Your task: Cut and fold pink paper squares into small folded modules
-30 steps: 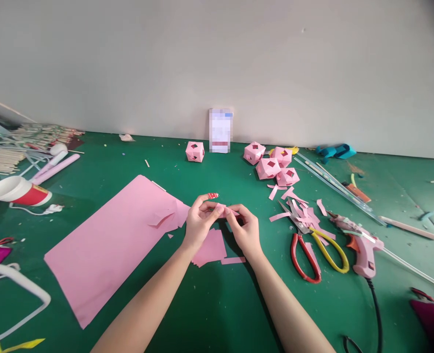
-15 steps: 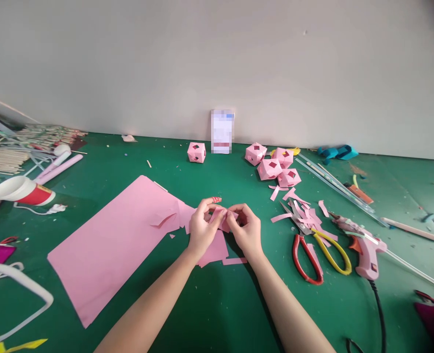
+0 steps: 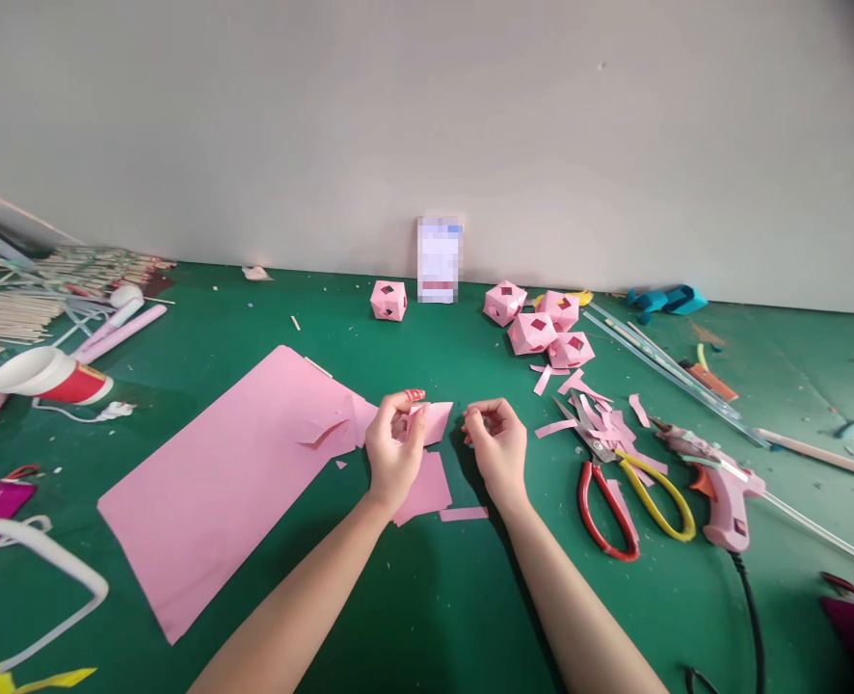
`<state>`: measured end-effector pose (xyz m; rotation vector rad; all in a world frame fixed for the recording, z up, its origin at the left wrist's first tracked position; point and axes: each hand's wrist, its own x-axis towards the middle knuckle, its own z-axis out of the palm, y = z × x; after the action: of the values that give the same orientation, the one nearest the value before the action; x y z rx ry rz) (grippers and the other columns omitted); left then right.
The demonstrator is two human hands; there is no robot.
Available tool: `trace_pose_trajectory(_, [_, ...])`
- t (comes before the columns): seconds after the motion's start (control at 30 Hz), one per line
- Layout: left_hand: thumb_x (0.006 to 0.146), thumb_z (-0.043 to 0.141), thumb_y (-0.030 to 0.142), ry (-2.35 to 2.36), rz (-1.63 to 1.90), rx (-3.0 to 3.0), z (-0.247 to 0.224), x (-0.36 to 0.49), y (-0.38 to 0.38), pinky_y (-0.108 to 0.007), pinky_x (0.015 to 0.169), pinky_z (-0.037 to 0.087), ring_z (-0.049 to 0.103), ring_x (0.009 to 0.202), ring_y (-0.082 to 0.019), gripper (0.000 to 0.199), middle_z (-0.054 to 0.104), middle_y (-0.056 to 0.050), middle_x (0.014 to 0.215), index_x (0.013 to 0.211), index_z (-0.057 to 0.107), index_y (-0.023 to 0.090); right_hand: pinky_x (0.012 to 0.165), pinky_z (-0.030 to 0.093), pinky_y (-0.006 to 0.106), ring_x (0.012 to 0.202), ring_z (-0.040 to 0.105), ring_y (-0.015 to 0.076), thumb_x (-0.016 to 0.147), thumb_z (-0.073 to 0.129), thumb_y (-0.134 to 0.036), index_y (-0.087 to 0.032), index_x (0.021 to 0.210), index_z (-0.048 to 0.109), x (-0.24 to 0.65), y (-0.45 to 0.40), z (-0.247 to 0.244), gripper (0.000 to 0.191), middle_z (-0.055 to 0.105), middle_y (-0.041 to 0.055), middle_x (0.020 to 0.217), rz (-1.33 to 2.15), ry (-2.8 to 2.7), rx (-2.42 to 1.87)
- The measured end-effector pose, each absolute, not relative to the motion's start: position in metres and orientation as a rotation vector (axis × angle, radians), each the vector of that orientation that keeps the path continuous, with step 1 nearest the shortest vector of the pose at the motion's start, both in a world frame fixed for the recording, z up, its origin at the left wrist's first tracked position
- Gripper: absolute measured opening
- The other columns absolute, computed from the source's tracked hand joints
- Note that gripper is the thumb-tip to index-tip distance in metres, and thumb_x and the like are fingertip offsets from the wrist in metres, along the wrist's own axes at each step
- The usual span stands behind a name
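My left hand (image 3: pixel 396 448) is closed in a pinch on a small folded piece of pink paper (image 3: pixel 438 421), which sticks out to the right of the fingertips. A red and white wrap covers one of its fingertips. To the right, apart from the paper, my right hand (image 3: pixel 497 441) is closed with its fingers curled, and no object shows in it. Below the left hand lies a square of pink paper (image 3: pixel 429 485), with a narrow pink strip (image 3: pixel 463 514) beside it. A large pink sheet (image 3: pixel 217 492) covers the table to the left.
Scissors (image 3: pixel 607 482) with one red and one yellow handle lie among pink offcuts, near a pink glue gun (image 3: pixel 723 492). Several faceted pink paper balls (image 3: pixel 532 333) stand behind them; another ball (image 3: pixel 388 301) sits near a phone (image 3: pixel 439 260). A paper cup (image 3: pixel 72 376) lies far left.
My right hand has let go of the pink paper and moved slightly right. My left hand has shifted a little left, keeping the paper, which now shows more.
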<state>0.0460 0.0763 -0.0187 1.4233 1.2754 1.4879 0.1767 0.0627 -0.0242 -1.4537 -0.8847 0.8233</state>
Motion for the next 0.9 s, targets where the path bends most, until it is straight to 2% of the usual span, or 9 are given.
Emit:
trace_pose_trajectory(0.17, [0.089, 0.069, 0.036, 1.215, 1.401, 1.348, -0.0167, 0.0469, 0.0776, -0.032, 0.084, 0.056, 0.069, 0.094, -0.019, 0.022, 0.068, -0.007, 0.103, 0.103, 0.059, 0.021, 0.058, 0.051, 0.026, 0.073, 0.064, 0.0168, 0.09, 0.06, -0.043, -0.019, 0.093, 0.066, 0.1761, 0.0615, -0.024, 0.025, 0.07, 0.0061, 0.088, 0.858, -0.977, -1.348])
trace_pose_trajectory(0.23, [0.09, 0.068, 0.036, 1.18, 1.352, 1.352, -0.0173, 0.0473, 0.0772, -0.032, 0.084, 0.056, 0.069, 0.095, -0.019, 0.023, 0.069, -0.007, 0.104, 0.104, 0.059, 0.021, 0.059, 0.048, 0.026, 0.068, 0.061, 0.016, 0.092, 0.058, -0.046, -0.019, 0.091, 0.066, 0.1758, 0.0606, -0.0246, 0.027, 0.068, 0.0037, 0.08, 0.885, -1.064, -1.331])
trace_pose_trajectory(0.33, [0.091, 0.067, 0.036, 1.146, 1.243, 1.325, -0.0192, 0.0461, 0.079, -0.031, 0.081, 0.056, 0.07, 0.091, -0.019, 0.025, 0.069, -0.006, 0.1, 0.109, 0.059, 0.021, 0.054, 0.041, 0.025, 0.057, 0.051, 0.0134, 0.093, 0.058, -0.049, -0.02, 0.077, 0.062, 0.1761, 0.0598, -0.0251, 0.033, 0.059, -0.0011, 0.065, 0.888, -1.117, -1.356])
trace_pose_trajectory(0.47, [0.09, 0.066, 0.031, 1.065, 1.05, 1.314, -0.0211, 0.0433, 0.0837, -0.029, 0.072, 0.054, 0.068, 0.082, -0.018, 0.029, 0.069, -0.005, 0.089, 0.117, 0.059, 0.022, 0.055, 0.04, 0.025, 0.058, 0.049, 0.0129, 0.092, 0.059, -0.048, -0.02, 0.073, 0.058, 0.1765, 0.0595, -0.0245, 0.034, 0.057, -0.002, 0.064, 0.838, -1.064, -1.381])
trace_pose_trajectory(0.53, [0.09, 0.064, 0.029, 1.059, 1.052, 1.328, -0.0213, 0.0428, 0.0849, -0.028, 0.074, 0.053, 0.067, 0.083, -0.018, 0.029, 0.069, -0.005, 0.091, 0.119, 0.06, 0.022, 0.055, 0.04, 0.025, 0.058, 0.049, 0.0129, 0.092, 0.059, -0.047, -0.02, 0.072, 0.058, 0.1761, 0.0594, -0.0245, 0.034, 0.058, -0.002, 0.064, 0.831, -1.095, -1.392])
trace_pose_trajectory(0.63, [0.091, 0.062, 0.028, 1.059, 1.077, 1.339, -0.0207, 0.0433, 0.085, -0.028, 0.075, 0.052, 0.066, 0.083, -0.017, 0.028, 0.068, -0.004, 0.089, 0.118, 0.062, 0.022, 0.055, 0.039, 0.025, 0.056, 0.049, 0.0131, 0.093, 0.058, -0.044, -0.021, 0.073, 0.06, 0.1748, 0.059, -0.0246, 0.031, 0.059, -0.0021, 0.063, 0.808, -1.203, -1.418])
trace_pose_trajectory(0.9, [0.088, 0.06, 0.023, 1.16, 1.054, 1.402, -0.0201, 0.0442, 0.0842, -0.025, 0.064, 0.047, 0.057, 0.067, -0.014, 0.024, 0.057, 0.002, 0.074, 0.112, 0.064, 0.023, 0.055, 0.038, 0.025, 0.056, 0.051, 0.0129, 0.094, 0.057, -0.041, -0.02, 0.073, 0.061, 0.1714, 0.057, -0.0218, 0.03, 0.061, -0.0017, 0.063, 0.746, -1.289, -1.461])
